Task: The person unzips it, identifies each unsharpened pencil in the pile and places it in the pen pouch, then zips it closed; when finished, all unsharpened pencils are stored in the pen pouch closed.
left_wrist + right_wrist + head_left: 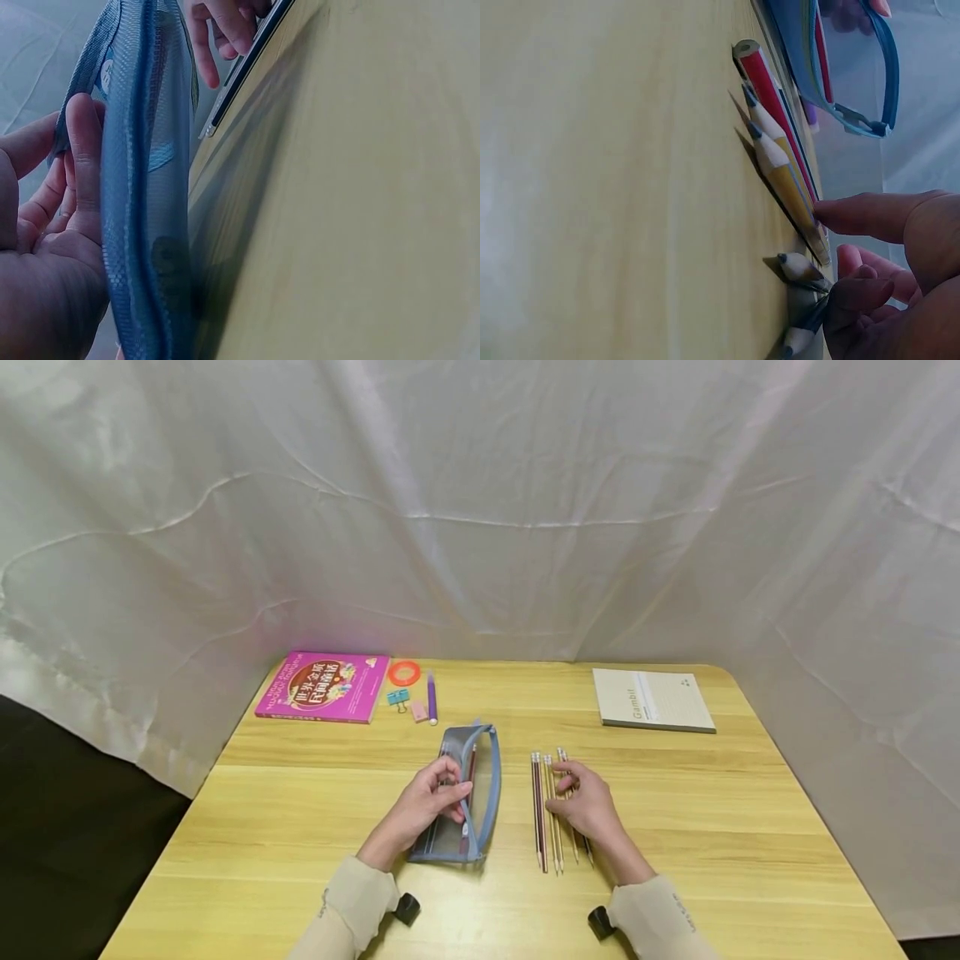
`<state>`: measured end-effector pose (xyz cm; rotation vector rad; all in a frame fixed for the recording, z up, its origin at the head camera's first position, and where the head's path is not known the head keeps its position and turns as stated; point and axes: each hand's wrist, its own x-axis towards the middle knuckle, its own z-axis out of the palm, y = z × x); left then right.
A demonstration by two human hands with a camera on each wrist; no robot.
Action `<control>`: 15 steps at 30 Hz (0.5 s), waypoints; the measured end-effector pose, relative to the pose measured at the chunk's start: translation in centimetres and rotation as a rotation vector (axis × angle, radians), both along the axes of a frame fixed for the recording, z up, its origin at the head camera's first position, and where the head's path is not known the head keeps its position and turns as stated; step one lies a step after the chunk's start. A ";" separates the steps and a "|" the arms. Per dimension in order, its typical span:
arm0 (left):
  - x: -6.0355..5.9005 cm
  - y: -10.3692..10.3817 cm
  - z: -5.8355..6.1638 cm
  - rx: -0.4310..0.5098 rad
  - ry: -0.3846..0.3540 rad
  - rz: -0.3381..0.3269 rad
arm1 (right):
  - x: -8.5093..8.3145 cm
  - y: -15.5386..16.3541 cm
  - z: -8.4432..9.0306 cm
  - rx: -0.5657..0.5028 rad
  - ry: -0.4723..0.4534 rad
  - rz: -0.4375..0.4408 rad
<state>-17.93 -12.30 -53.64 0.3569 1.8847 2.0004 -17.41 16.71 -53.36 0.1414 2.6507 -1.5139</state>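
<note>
A grey-blue mesh pencil case (427, 843) stands on the table with its zipped mouth gaping; a dark red pencil (823, 56) shows inside. My left hand (429, 802) pinches one edge of the mouth between thumb and fingers. To the right, several pencils lie side by side, among them dark red ones (538, 814) and yellow ones (553, 839). Over these is my right hand (588, 802), its thumb touching a yellow pencil in the right wrist view. Its other fingers bend above the darker pencils (804, 339), and no pencil looks lifted.
Behind the case are a purple pen (432, 693), a pink eraser (418, 711), a teal binder clip (398, 697) and an orange ring (404, 673). A magenta book (352, 697) lies back left, a pale notebook (652, 700) back right. Grey-white sheeting (525, 568) hangs around the table.
</note>
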 end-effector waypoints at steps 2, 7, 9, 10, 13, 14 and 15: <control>0.1 0.0 0.0 -0.002 -0.002 0.000 | 0.0 0.0 0.0 0.014 0.000 -0.009; 0.1 0.0 -0.2 -0.004 -0.002 0.002 | 0.2 -0.3 0.2 0.002 0.001 -0.039; 0.1 0.0 -0.2 -0.003 -0.001 0.002 | 0.4 -0.6 0.4 -0.062 -0.008 -0.043; 0.1 0.0 -0.1 -0.002 0.000 0.003 | 0.5 -0.8 0.5 -0.094 -0.012 -0.045; 0.0 0.0 -0.1 -0.002 0.004 0.002 | 0.7 -1.3 0.7 -0.192 -0.033 -0.048; 0.0 0.0 -0.1 -0.002 0.004 0.002 | 0.8 -1.5 0.7 -0.218 -0.039 -0.050; 0.0 0.0 -0.1 -0.002 0.004 0.002 | 0.9 -1.7 0.8 -0.228 -0.041 -0.054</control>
